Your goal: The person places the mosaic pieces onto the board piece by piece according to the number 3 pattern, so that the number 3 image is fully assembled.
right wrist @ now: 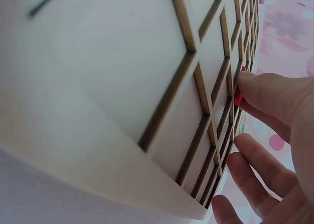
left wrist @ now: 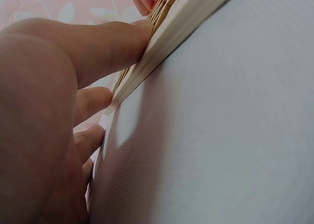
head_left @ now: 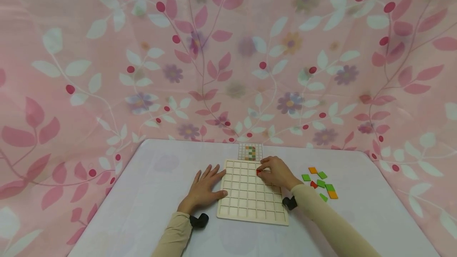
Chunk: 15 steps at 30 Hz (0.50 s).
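A wooden grid board with square cells lies flat on the white table. My left hand is spread at the board's left side, its thumb and a fingertip touching the edge; the left wrist view shows the thumb pressing on the rim. Over the upper right cells, my right hand pinches a small red piece between thumb and forefinger. In the right wrist view that red piece sits low against the grid, partly hidden by the thumb. Its exact shape cannot be told.
Behind the board lies a printed pattern card with a coloured figure on a grid. To the right are several loose green tiles, orange tiles and a red piece. A pink floral cloth hangs behind the table.
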{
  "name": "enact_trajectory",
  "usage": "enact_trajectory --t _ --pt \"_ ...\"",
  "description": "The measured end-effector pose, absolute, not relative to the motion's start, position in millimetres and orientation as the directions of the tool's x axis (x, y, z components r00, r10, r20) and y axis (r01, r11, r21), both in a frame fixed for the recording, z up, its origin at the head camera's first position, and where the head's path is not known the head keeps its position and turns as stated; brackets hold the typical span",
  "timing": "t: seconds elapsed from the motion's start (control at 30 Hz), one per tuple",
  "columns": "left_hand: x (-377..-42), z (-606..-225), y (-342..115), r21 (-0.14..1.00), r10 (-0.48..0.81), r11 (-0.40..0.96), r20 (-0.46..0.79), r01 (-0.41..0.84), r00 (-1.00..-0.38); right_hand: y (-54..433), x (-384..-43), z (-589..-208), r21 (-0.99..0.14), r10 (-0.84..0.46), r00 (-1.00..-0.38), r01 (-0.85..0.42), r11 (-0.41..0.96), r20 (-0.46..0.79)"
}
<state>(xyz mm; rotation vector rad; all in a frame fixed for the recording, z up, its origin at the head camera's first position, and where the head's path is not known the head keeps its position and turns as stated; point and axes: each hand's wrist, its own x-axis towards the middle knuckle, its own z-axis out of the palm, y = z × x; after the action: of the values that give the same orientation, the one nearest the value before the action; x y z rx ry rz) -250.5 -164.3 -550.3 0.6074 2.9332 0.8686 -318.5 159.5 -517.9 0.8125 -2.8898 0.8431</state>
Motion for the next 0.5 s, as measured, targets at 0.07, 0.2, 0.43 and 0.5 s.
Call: enact_trajectory --t 0.07,0.2,0.43,0.5 --pt "-249.7 -550.4 -163.7 0.530 0.370 0.768 0.088 0.358 -0.925 159.8 -316.5 -517.9 -0.498 -0.469 -0.867 -0.486 0.718 0.170" --pt "-248.7 -549.7 -163.3 0.529 0.372 0.769 0.084 0.358 -0.924 159.7 -314.2 -517.0 -0.506 -0.457 -0.873 -0.476 0.719 0.170" --pt "-249.8 -547.0 -164.0 0.535 0.368 0.768 0.082 0.353 -0.926 158.2 -314.8 -517.3 -0.539 -0.441 -0.878 -0.465 0.702 0.184" --pt "-249.8 -547.8 -163.9 0.536 0.369 0.768 0.080 0.352 -0.926 158.2 -314.1 -517.5 -0.545 -0.436 -0.882 -0.457 0.703 0.179"
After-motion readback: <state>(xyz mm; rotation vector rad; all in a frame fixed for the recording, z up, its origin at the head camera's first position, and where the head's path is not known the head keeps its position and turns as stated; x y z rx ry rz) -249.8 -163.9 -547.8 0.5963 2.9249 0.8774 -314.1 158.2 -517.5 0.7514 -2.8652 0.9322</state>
